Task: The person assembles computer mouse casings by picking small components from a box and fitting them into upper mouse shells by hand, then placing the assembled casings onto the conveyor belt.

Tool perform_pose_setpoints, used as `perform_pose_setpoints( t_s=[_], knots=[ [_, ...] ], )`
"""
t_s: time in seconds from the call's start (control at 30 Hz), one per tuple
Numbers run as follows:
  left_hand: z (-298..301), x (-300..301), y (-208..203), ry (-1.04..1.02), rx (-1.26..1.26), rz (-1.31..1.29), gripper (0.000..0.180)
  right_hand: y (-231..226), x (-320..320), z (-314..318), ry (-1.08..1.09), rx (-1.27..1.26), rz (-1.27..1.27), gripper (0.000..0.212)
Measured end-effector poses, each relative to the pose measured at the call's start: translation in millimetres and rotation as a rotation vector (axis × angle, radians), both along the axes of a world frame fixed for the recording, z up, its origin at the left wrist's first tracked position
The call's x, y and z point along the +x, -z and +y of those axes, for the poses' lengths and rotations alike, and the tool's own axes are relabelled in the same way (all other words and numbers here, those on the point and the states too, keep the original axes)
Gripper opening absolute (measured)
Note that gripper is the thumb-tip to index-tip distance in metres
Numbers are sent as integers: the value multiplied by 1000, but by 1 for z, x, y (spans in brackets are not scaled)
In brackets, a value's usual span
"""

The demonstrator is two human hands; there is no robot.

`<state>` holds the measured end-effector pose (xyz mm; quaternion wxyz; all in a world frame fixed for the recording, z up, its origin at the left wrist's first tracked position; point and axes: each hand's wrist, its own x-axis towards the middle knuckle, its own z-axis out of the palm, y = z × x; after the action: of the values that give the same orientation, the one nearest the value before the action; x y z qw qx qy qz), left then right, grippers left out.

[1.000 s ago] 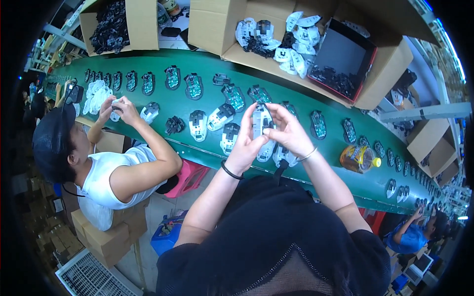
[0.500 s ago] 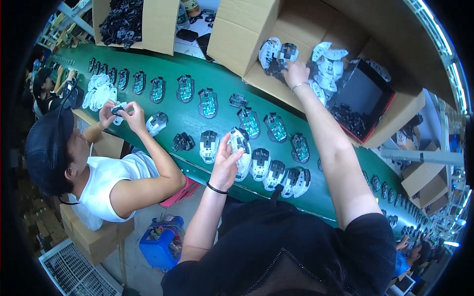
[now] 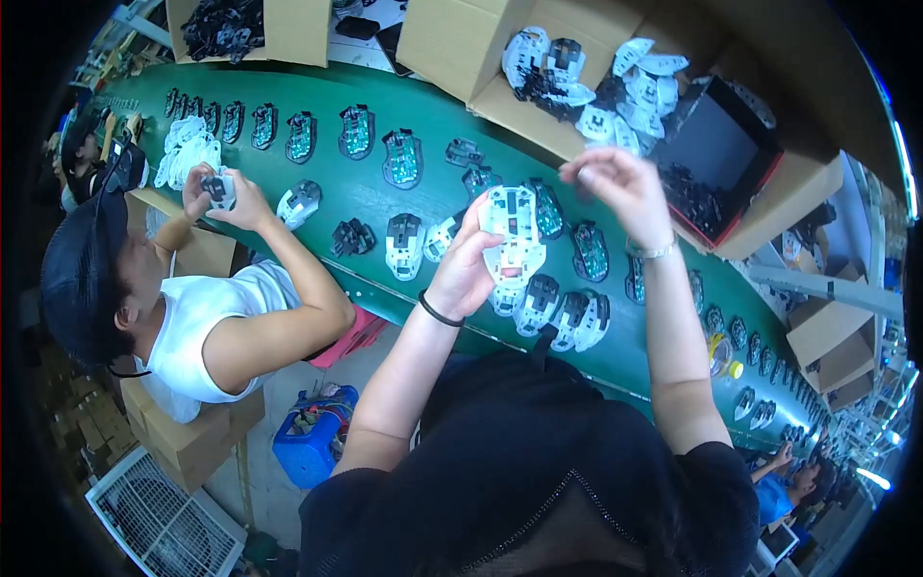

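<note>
My left hand (image 3: 461, 267) grips a white mouse shell (image 3: 520, 262), its hollow inner side with dark fittings turned up, above the green conveyor belt. To the right, my right hand (image 3: 623, 188) is raised over the belt's far edge, just in front of a cardboard box. Its fingers are pinched round a small dark part (image 3: 584, 183), too blurred to name more exactly. Several white-and-black mouse shells (image 3: 536, 306) sit in a row by the near edge, below my left hand. Mouse bases with green circuit boards (image 3: 403, 159) line the belt.
The open cardboard box (image 3: 452, 48) at the back holds white shells (image 3: 639, 91), black parts and a black tray (image 3: 723, 144). A co-worker (image 3: 216, 351) at the left handles a small grey part. A yellow-capped bottle (image 3: 723, 358) stands at the right.
My right hand has come out of the box toward me with a small dark part. The left hand has moved right and up, its shell now showing the inner side.
</note>
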<state>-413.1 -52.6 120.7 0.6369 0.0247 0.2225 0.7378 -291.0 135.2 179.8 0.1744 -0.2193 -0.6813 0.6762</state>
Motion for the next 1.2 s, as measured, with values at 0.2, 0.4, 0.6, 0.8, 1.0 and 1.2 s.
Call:
perform_pose_setpoints(
  t_s=[0.2, 0.4, 0.6, 0.8, 1.0, 1.2],
  knots=[
    [-8, 28, -33, 114, -19, 236, 82, -13, 26, -68, -44, 799, 18, 17],
    [-24, 47, -45, 96, 51, 418, 82, -9, 46, -98, 144, 983, 15, 19],
    [-33, 61, -54, 71, 109, 508, 76, -8, 56, -121, 328, 1141, 61, 26],
    [-37, 68, -54, 18, 88, 570, 72, -12, 65, -133, 400, 1099, 51, 27],
    [-40, 68, -50, -17, 75, 705, 72, -19, 64, -141, 377, 1046, -116, 29],
    [-38, 67, -49, 35, 74, 748, 71, -15, 65, -139, 375, 1021, -100, 28]
  ],
)
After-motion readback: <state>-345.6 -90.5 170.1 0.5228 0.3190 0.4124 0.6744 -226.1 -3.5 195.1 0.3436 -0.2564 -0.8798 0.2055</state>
